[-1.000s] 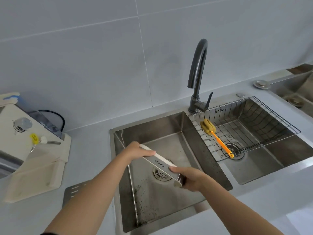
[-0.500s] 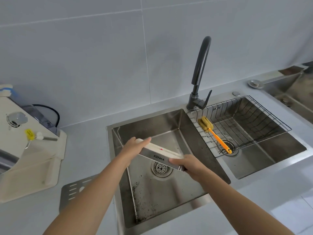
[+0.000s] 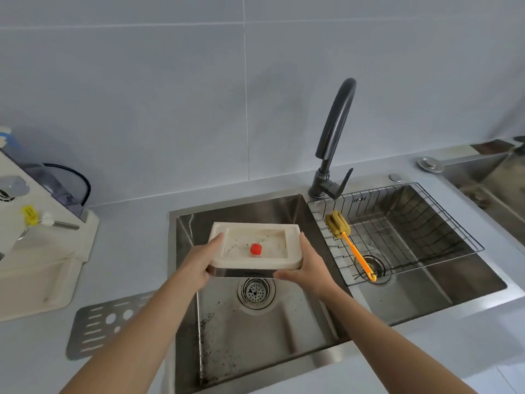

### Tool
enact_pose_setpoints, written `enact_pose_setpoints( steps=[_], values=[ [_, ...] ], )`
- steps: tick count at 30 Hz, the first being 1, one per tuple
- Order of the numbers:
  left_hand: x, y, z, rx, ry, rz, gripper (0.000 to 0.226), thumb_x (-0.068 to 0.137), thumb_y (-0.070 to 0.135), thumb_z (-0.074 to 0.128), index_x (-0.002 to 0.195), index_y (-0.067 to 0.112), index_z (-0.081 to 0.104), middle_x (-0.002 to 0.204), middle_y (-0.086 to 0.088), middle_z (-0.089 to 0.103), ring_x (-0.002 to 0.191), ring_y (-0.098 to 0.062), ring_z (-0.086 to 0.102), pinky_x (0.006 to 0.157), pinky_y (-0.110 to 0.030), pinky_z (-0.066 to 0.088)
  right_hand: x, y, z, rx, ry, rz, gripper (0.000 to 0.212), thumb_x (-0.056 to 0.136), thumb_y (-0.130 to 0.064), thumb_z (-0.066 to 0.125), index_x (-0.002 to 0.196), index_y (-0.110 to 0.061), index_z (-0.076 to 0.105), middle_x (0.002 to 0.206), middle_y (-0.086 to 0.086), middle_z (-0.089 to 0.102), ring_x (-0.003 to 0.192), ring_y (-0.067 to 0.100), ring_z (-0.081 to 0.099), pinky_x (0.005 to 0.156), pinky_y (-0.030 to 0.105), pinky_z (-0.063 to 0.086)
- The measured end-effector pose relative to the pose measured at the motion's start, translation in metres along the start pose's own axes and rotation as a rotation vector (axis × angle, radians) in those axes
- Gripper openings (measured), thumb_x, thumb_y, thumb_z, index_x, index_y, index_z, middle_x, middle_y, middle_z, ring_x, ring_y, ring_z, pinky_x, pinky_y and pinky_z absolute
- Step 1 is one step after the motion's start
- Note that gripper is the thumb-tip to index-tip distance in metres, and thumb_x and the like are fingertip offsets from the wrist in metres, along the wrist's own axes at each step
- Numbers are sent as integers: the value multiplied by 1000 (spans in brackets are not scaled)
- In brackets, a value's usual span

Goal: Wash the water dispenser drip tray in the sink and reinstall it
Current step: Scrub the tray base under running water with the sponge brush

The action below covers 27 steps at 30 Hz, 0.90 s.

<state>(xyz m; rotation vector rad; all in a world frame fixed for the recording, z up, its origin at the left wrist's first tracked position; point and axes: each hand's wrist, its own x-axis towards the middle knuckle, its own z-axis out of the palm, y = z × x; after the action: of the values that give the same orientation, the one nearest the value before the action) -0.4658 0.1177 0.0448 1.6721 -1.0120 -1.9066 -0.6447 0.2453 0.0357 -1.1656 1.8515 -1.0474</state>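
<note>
Holding the drip tray (image 3: pixel 255 248) level over the left sink basin (image 3: pixel 284 336), left hand (image 3: pixel 199 265) & right hand (image 3: pixel 309 268) clamped on its ends. Red float (image 3: pixel 256 249) inside w/ grime. Farther right, wire basket (image 3: pixel 454 245) w/ orange-handled brush (image 3: pixel 349 240).

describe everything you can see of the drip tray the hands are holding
The drip tray is a cream, plastic-looking rectangle with rounded corners and a shiny metal front strip. Its shallow recess shows dark smudges and a small red float in the middle. It is held roughly level, open side up, above the left sink basin, gripped at its ends by the left hand and right hand.
</note>
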Motion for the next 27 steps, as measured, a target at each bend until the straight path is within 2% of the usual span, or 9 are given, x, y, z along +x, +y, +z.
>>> enact_pose_setpoints(
  steps=[4,7,11,13,14,18,21,24,27],
  values=[
    [1,-4,27,-127,12,-8,26,87,29,57,99,6,59,97,-13,65,89,-25,62,70,-35,53,14,16,-28,-12,-46,-72,83,59,-20,82,128,-23,36,121,-6,49,114,9,50,86,23,52],
    [1,-10,55,-189,56,24,20,89,29,55,91,10,59,94,-11,66,87,-24,63,63,-33,51,24,29,-55,-56,-92,-105,85,61,-24,81,132,-24,32,124,-7,45,115,8,47,83,17,50],
    [1,-16,89,-246,114,70,21,89,31,53,91,12,59,92,-10,67,84,-24,64,60,-32,52,41,39,-97,9,-230,-82,69,72,-29,74,126,-40,33,126,-8,47,113,6,51,83,21,54],
    [0,-16,101,-270,145,90,20,89,31,53,93,12,58,93,-10,67,84,-25,65,60,-34,53,56,40,-117,116,-199,9,67,80,-32,66,137,-33,30,139,-2,44,125,15,46,98,34,49],
    [-1,-16,105,-282,161,100,20,89,31,53,95,13,58,94,-10,67,84,-25,65,60,-35,54,67,38,-128,162,-145,74,67,84,-35,62,141,-27,28,145,2,39,132,20,39,107,43,40],
    [-6,-11,112,-369,214,120,19,89,28,54,99,12,56,93,-9,66,81,-23,64,47,-29,55,117,18,-170,346,-1,382,58,91,-41,47,138,-11,34,145,13,39,132,29,36,109,43,29],
    [-7,-5,110,-354,247,141,25,89,28,56,106,11,56,100,-9,66,89,-25,64,70,-40,56,147,5,-186,646,22,525,63,92,-38,49,139,-2,29,143,23,35,129,35,40,110,41,33],
    [-9,-1,106,-338,248,169,28,89,30,55,111,13,55,103,-9,66,93,-25,64,69,-36,52,170,2,-188,932,65,609,65,91,-31,54,141,-3,23,143,23,35,120,36,51,104,43,43],
    [-11,1,102,-293,264,179,36,89,30,54,121,12,53,111,-11,65,99,-28,63,75,-40,54,181,-2,-186,930,9,688,59,94,-29,48,141,-5,21,139,19,39,121,34,51,98,39,46]
  ],
)
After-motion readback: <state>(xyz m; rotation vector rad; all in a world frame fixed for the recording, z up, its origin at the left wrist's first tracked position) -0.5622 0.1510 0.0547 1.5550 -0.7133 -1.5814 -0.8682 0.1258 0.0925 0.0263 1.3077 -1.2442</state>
